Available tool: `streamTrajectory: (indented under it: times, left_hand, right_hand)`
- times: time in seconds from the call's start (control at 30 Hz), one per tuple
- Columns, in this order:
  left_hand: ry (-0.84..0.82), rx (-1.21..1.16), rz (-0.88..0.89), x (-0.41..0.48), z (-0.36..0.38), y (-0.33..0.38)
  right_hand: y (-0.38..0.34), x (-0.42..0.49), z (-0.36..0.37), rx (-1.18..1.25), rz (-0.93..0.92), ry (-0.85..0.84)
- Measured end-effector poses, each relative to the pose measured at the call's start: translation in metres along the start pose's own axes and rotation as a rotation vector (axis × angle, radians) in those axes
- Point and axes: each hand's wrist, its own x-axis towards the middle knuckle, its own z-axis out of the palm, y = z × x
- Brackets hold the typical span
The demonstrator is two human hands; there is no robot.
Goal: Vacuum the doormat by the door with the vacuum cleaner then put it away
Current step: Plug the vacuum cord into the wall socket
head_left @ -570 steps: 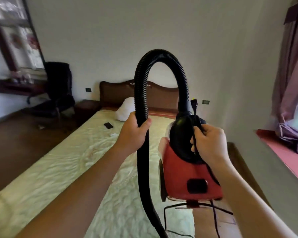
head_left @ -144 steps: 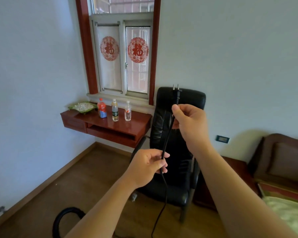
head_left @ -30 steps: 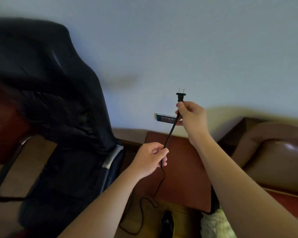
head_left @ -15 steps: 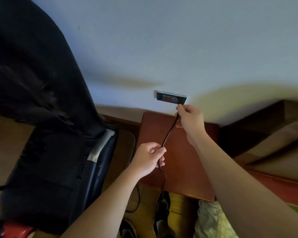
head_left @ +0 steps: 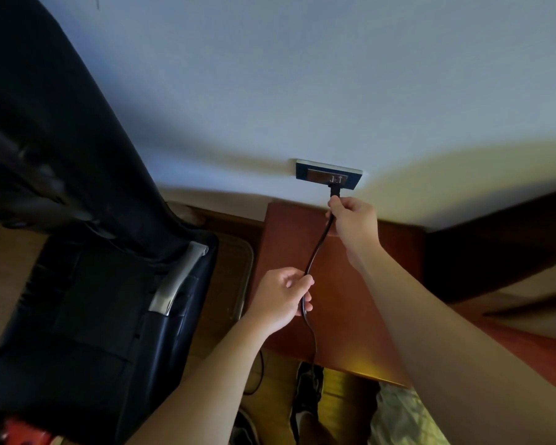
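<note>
While the right hand (head_left: 353,221) pinches the black cord (head_left: 316,252) just below the plug (head_left: 334,188), the prongs meet the wall outlet (head_left: 328,174) w/ metal partly showing. Left hand (head_left: 281,298) is closed round the cord lower down, over the red-brown nightstand (head_left: 344,303). Black chair (head_left: 77,252) at left; a red bit, poss. the vacuum (head_left: 23,433), at bottom-left.

left hand (head_left: 280,298): bare, no ring, no glove | right hand (head_left: 355,221): bare, no ring, no glove | forearms: bare to frame edge, no sleeves, no watch, no bracelet | feet: dark shoes (head_left: 308,380) with pale marks, low in view, partly hidden
</note>
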Motion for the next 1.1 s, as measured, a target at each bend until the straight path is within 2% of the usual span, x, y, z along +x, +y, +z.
streamTrajectory:
  times: [0.43, 0.77, 1.1]
  left_hand:
    - [0.002, -0.004, 0.002, 0.009, 0.004, 0.001]
    - [0.026, -0.015, 0.035, 0.014, 0.001, 0.0]
    - [0.041, -0.018, 0.025, 0.024, 0.003, 0.008]
  right_hand:
    - [-0.001, 0.004, 0.004, 0.076, 0.031, 0.019]
    - [-0.002, 0.005, 0.013, 0.228, 0.082, 0.052]
    - [-0.01, 0.017, 0.018, 0.207, 0.104, 0.102]
